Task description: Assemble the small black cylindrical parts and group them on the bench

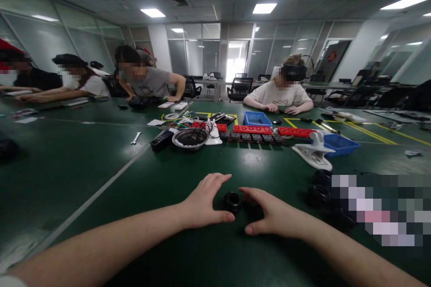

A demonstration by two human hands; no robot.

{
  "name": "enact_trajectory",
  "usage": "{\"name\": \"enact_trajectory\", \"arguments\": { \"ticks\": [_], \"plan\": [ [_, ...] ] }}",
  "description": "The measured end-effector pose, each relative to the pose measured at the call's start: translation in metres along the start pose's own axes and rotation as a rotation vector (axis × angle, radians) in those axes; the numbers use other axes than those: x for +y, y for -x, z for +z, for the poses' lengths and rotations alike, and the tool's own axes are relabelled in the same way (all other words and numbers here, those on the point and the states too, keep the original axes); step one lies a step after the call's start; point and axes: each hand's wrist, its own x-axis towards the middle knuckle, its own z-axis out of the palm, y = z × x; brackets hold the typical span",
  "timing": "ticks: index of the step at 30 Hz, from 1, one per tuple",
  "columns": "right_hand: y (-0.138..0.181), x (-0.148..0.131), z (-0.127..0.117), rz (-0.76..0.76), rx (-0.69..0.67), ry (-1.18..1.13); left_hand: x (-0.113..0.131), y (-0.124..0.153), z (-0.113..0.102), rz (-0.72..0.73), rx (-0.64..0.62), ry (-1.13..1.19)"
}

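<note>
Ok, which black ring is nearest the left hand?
The black ring beside the thumb of the left hand; the other rings lie farther right.

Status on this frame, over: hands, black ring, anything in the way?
Left hand open beside black ring, contact unclear. Right hand open by a dark shape, too dim to name. No obstacle seen between left hand and black ring.

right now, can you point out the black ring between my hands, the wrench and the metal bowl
Black ring (232, 206): head view, near side of its body.
Wrench (136, 138): head view, middle of its handle.
Metal bowl (190, 147): head view, near side of its rim.
</note>
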Motion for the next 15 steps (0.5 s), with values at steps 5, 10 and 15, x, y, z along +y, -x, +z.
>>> {"name": "enact_trajectory", "arguments": {
  "ticks": [5,10,15],
  "plan": [
    [-0.034,0.016,0.002,-0.172,-0.021,0.004,-0.007,-0.01,-0.001,0.097,0.014,0.089],
    [-0.039,0.014,0.005,-0.244,-0.023,0.116,-0.012,-0.014,0.005,0.133,-0.036,0.176],
    [-0.039,0.004,0.025,-0.068,0.154,0.277,-0.007,-0.014,0.015,-0.073,0.065,0.156]
  ]
}}
